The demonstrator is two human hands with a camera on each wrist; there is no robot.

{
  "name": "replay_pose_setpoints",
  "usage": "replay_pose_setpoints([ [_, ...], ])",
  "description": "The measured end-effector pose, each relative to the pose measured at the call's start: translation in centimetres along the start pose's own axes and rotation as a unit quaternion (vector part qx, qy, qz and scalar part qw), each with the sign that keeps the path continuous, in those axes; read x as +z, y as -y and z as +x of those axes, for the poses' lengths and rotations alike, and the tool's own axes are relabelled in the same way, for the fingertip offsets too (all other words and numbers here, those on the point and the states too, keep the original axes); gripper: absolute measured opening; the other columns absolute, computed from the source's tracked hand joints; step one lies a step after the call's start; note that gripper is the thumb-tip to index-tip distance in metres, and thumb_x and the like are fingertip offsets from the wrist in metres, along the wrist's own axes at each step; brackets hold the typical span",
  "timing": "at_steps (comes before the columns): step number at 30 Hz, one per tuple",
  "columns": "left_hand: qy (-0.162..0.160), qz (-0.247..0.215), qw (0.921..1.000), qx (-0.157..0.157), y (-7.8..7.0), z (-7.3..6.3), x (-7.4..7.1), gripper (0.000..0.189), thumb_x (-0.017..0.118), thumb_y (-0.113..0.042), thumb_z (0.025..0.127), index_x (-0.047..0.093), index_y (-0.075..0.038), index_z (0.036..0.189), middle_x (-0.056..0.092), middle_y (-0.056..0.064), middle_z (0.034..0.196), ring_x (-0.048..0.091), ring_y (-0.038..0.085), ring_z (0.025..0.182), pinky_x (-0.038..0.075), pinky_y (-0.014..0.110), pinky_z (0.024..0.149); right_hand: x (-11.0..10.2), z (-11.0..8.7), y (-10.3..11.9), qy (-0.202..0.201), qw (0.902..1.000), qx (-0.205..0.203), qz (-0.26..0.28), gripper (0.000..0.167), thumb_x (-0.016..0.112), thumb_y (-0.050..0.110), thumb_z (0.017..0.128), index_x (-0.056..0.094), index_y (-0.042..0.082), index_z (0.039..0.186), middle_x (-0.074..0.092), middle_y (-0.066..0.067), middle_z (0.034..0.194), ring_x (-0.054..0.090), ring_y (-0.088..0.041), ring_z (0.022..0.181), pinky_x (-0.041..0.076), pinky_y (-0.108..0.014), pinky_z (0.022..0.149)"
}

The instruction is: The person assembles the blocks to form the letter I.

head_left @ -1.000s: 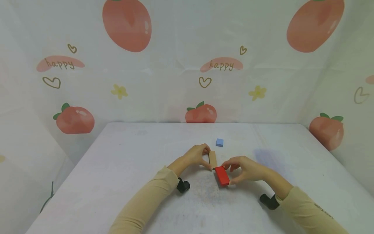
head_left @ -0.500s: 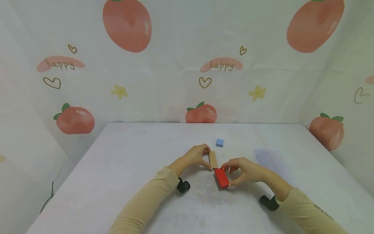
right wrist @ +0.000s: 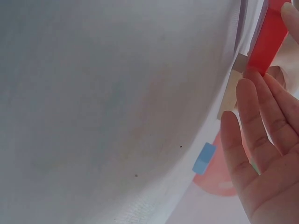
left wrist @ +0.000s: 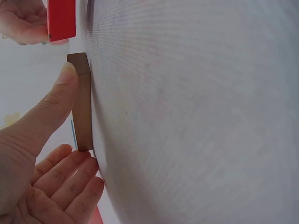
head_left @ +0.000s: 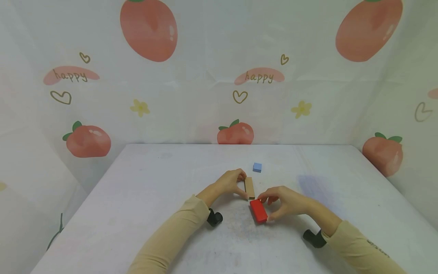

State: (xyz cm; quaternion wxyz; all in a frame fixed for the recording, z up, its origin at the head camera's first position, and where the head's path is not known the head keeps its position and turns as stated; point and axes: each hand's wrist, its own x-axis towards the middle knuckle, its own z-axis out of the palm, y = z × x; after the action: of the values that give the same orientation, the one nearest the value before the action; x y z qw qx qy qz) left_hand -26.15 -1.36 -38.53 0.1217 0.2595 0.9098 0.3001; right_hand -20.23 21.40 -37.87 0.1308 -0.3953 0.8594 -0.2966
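My left hand (head_left: 230, 182) holds a tan wooden block (head_left: 249, 188) by its two ends, thumb at the near end and fingertips at the far one. In the left wrist view the block (left wrist: 83, 105) lies along the white table. My right hand (head_left: 286, 201) pinches a longish red block (head_left: 258, 211) end to end between thumb and fingers. The left wrist view shows a gap between this red block (left wrist: 61, 19) and the table surface. It is just nearer to me than the wooden block, the two nearly in line.
A small blue block (head_left: 257, 167) sits farther back on the white table (head_left: 178, 171). Black wrist cameras hang beneath both forearms, one at the left wrist (head_left: 215, 218) and one at the right wrist (head_left: 315, 238). Behind the table hangs a printed curtain (head_left: 191, 83).
My right hand has drawn the red block a little toward me and slightly left, widening its distance from the wooden block. The left hand and wooden block have stayed put.
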Motion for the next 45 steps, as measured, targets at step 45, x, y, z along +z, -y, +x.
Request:
replay_pose_setpoints([
  [45, 0.004, 0.000, 0.9999, -0.012, -0.19, -0.14, -0.04, 0.063, 0.085, -0.024, 0.065, 0.054, -0.006, 0.116, 0.062, 0.009, 0.121, 0.056, 0.021, 0.118, 0.043, 0.032, 0.103, 0.99, 0.80, 1.00, 0.023, 0.9985, 0.044, -0.023, 0.054, 0.082, 0.029, 0.069, 0.059, 0.005, 0.111, 0.064, 0.001, 0.101, 0.057, -0.004, 0.083, 0.051, -0.021, 0.076],
])
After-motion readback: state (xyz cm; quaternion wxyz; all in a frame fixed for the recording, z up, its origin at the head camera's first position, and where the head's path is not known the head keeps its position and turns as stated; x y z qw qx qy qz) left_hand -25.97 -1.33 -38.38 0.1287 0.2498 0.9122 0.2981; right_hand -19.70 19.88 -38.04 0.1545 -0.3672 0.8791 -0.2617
